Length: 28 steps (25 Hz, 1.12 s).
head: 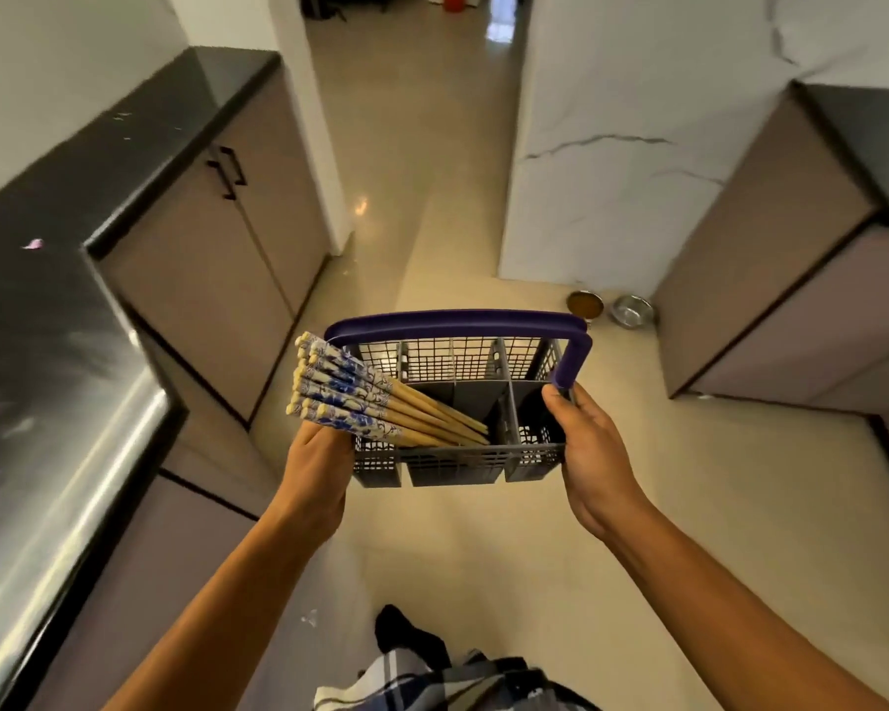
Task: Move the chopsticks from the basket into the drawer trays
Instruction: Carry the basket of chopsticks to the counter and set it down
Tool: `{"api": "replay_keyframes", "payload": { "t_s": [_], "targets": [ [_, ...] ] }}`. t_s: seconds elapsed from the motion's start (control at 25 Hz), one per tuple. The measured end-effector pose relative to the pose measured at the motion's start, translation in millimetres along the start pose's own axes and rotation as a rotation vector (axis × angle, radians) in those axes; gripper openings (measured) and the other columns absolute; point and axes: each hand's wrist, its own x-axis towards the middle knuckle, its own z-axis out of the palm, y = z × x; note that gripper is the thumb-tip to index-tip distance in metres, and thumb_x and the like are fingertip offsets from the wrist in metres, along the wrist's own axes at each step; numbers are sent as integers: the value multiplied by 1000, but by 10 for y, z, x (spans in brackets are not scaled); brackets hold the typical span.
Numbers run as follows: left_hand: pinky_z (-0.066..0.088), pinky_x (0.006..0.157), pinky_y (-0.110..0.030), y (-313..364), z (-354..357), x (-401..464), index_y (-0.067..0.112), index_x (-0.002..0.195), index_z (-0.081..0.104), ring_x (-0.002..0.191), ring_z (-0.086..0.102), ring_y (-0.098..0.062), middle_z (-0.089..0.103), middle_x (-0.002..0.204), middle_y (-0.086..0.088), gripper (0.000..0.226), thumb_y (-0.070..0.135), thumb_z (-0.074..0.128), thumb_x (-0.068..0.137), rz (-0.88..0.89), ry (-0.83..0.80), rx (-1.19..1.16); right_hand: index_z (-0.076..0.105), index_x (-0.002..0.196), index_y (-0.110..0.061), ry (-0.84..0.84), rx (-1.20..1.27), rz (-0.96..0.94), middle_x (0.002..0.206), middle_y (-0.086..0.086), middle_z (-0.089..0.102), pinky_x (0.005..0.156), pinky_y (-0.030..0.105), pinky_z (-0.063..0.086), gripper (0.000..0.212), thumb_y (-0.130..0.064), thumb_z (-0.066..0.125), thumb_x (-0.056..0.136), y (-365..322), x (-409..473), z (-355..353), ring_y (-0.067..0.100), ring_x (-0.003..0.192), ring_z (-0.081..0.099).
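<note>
Chopsticks, wooden with blue-and-white patterned tops (360,402), all lean inside the grey plastic mesh basket (458,461), between the gripping left hand (319,474) and right hand (594,443); none are moved, no drawer visible.

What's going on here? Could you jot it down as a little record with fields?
Setting: kitchen aisle, black counters
Held item: grey basket with purple handle
Contents: chopsticks, leaning out over the left side
Left hand: supports the basket's left end, under the chopsticks
Right hand: grips the basket's right end by the handle
On floor: two metal bowls
Drawer trays: not in view
</note>
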Motion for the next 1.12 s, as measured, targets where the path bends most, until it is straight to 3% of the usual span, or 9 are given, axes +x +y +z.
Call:
{"api": "replay_keyframes", "payload": {
  "t_s": [0.08, 0.32, 0.4, 0.48, 0.56, 0.6, 0.68, 0.92, 1.12],
  "targets": [
    [52, 87, -39, -137, 407, -139, 14, 94, 63, 91, 64, -22, 69, 95, -5, 30, 5, 36, 103, -24, -118, 35, 58, 135, -28, 106, 36, 8, 119, -8, 71, 71, 18, 51, 34, -28, 48, 103, 62, -222, -487, 0, 96, 70],
    [49, 77, -31, -589, 1699, -550, 14, 98, 60, 93, 61, -22, 66, 98, -7, 24, 6, 38, 104, -99, -439, 213, 60, 130, -32, 452, 157, -4, 112, -12, 74, 77, 24, 54, 31, -25, 47, 103, 263, -1030, -1846, 3, 97, 72],
    [50, 74, -27, -671, 2183, -783, 16, 98, 59, 87, 62, -16, 67, 99, -5, 25, 8, 36, 105, -87, -570, 311, 58, 134, -30, 590, 204, -19, 111, -14, 74, 73, 20, 54, 33, -24, 46, 104, 321, -1336, -2249, -1, 94, 72],
    [52, 72, -21, -753, 2608, -976, 13, 100, 57, 83, 62, -10, 65, 96, 0, 23, 4, 36, 104, -54, -673, 408, 57, 136, -30, 719, 241, -24, 111, -15, 73, 78, 22, 54, 34, -26, 46, 104, 355, -1612, -2564, -2, 94, 71],
    [53, 88, -34, -836, 2974, -1104, 10, 102, 60, 95, 65, -21, 68, 101, -2, 22, 5, 39, 102, -66, -761, 441, 54, 139, -30, 839, 277, -22, 117, -12, 71, 86, 28, 53, 36, -29, 46, 104, 363, -1836, -2794, 2, 100, 68],
    [51, 97, -44, -886, 3166, -1161, 12, 104, 64, 102, 65, -27, 71, 106, -5, 24, 8, 40, 101, -74, -812, 460, 53, 139, -29, 903, 310, -22, 120, -9, 69, 85, 28, 52, 37, -30, 46, 103, 369, -1936, -2913, 4, 102, 66],
    [48, 102, -51, -963, 3530, -1287, 16, 107, 66, 107, 65, -28, 72, 111, -7, 26, 9, 42, 100, -75, -924, 499, 54, 138, -28, 1016, 369, -26, 122, -5, 69, 78, 25, 50, 36, -29, 47, 103, 389, -2108, -3119, 6, 103, 65],
    [53, 88, -38, -1196, 4450, -1625, 15, 103, 69, 96, 68, -21, 74, 101, -4, 26, 7, 44, 100, -98, -1165, 500, 54, 138, -24, 1263, 482, -41, 124, -1, 68, 94, 36, 51, 36, -28, 47, 104, 448, -2358, -3614, 13, 111, 64],
    [53, 82, -33, -1266, 5216, -1668, 14, 102, 68, 89, 69, -16, 75, 96, -1, 28, 7, 41, 101, -108, -1352, 545, 53, 138, -23, 1433, 568, -62, 124, 3, 68, 91, 35, 52, 36, -28, 47, 103, 388, -2262, -3960, 18, 114, 65]
  ]
}}
